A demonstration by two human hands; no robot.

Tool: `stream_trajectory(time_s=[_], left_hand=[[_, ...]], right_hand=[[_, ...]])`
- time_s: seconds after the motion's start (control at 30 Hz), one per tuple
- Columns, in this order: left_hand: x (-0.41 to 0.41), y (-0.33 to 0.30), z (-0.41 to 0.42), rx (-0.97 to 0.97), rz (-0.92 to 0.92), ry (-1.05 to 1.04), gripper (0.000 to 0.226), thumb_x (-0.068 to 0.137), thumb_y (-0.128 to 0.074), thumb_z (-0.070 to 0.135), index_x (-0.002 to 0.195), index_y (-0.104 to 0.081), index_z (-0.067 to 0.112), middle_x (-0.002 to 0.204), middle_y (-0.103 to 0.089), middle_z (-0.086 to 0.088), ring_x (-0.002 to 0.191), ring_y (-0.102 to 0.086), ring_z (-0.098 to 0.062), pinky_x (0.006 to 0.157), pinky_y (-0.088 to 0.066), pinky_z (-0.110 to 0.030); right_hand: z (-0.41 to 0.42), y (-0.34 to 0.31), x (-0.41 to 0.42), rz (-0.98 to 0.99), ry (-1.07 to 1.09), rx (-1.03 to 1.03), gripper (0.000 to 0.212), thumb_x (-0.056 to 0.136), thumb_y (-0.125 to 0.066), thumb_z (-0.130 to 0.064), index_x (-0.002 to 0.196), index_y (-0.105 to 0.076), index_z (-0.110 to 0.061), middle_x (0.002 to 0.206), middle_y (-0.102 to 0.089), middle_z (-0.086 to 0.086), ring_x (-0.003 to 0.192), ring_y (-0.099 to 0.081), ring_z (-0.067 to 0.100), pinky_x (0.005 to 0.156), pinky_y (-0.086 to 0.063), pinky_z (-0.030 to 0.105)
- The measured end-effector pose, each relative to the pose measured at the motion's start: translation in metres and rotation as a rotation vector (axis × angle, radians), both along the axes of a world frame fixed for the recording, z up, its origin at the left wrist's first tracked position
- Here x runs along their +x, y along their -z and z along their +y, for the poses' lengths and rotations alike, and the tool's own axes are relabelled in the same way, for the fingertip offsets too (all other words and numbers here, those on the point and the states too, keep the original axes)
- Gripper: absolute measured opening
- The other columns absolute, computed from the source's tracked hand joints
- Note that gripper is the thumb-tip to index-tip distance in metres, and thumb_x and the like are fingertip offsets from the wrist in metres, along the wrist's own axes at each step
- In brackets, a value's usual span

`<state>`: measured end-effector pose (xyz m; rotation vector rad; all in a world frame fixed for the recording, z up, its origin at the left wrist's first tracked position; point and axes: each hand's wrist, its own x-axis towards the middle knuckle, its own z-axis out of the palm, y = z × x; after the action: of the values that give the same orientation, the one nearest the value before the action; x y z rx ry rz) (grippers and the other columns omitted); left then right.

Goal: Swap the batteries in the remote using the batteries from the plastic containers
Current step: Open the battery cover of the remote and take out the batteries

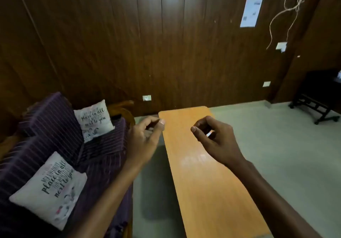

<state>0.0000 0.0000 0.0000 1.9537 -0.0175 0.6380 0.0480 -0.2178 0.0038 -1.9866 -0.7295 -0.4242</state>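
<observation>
1. Head view: a long, narrow orange wooden tabletop (208,182) runs away from the person toward a dark brown panelled wall (129,43). No remote, battery or plastic container shows anywhere in this view, so where they are cannot be told.
2. The left hand (145,138) hovers at the table's left edge, fingers curled toward the thumb, with nothing visible between them.
3. The right hand (212,136) hangs above the tabletop, fingers loosely curled; a small pale glint shows inside the curl, too blurred to identify, so whether it pinches anything cannot be told.
4. A purple striped sofa (55,127) with two white lettered cushions (49,189) stands to the left.
5. Judgement: batteries should be small, hard, smooth and prone to rolling, best pinched across the barrel; a remote is light and stiff, best held by its long sides.
</observation>
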Motion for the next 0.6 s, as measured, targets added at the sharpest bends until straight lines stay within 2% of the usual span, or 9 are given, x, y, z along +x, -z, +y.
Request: stream_trajectory(time_s=[0.07,0.17,0.27,0.47,0.6], left_hand=[[0.027,0.025,-0.001,-0.038,0.061,0.036,0.038,0.089,-0.056,0.054,0.101,-0.074,0.022,0.09,-0.076,0.006,0.089,-0.072,-0.014,0.074,-0.06,-0.051],[0.07,0.063,-0.003,-0.057,0.185,0.113,0.035,0.088,-0.058,0.053,0.093,-0.074,0.023,0.083,-0.075,0.003,0.082,-0.071,-0.018,0.074,-0.058,-0.052],[0.122,0.089,-0.005,-0.101,0.329,0.169,0.031,0.085,-0.061,0.053,0.089,-0.074,0.025,0.08,-0.075,-0.001,0.08,-0.071,-0.024,0.076,-0.057,-0.055],[0.208,0.128,-0.013,-0.077,0.546,0.285,0.029,0.083,-0.062,0.056,0.086,-0.073,0.029,0.079,-0.075,0.005,0.079,-0.071,-0.014,0.078,-0.059,-0.048],[0.27,0.144,-0.023,-0.107,0.629,0.384,0.017,0.092,-0.066,0.038,0.088,-0.074,0.024,0.08,-0.075,0.001,0.08,-0.07,-0.019,0.074,-0.059,-0.043]], right_hand=[[-0.001,0.03,0.021,0.095,0.057,0.0,0.009,0.093,-0.069,-0.025,0.088,-0.069,-0.018,0.076,-0.067,-0.015,0.069,-0.066,0.01,0.053,-0.05,0.018],[-0.003,0.08,0.054,0.252,0.119,0.058,0.007,0.093,-0.07,-0.025,0.086,-0.069,-0.022,0.074,-0.068,-0.015,0.069,-0.068,0.013,0.054,-0.057,0.036],[-0.002,0.112,0.094,0.407,0.187,0.114,0.01,0.092,-0.07,-0.024,0.083,-0.068,-0.024,0.074,-0.068,-0.011,0.068,-0.067,0.017,0.058,-0.057,0.046],[-0.005,0.159,0.154,0.611,0.335,0.171,0.009,0.093,-0.069,-0.027,0.084,-0.069,-0.026,0.075,-0.07,-0.007,0.069,-0.069,0.018,0.063,-0.058,0.049],[-0.011,0.177,0.196,0.68,0.456,0.19,0.008,0.092,-0.068,-0.032,0.084,-0.068,-0.029,0.077,-0.07,-0.011,0.072,-0.069,0.016,0.068,-0.059,0.047]])
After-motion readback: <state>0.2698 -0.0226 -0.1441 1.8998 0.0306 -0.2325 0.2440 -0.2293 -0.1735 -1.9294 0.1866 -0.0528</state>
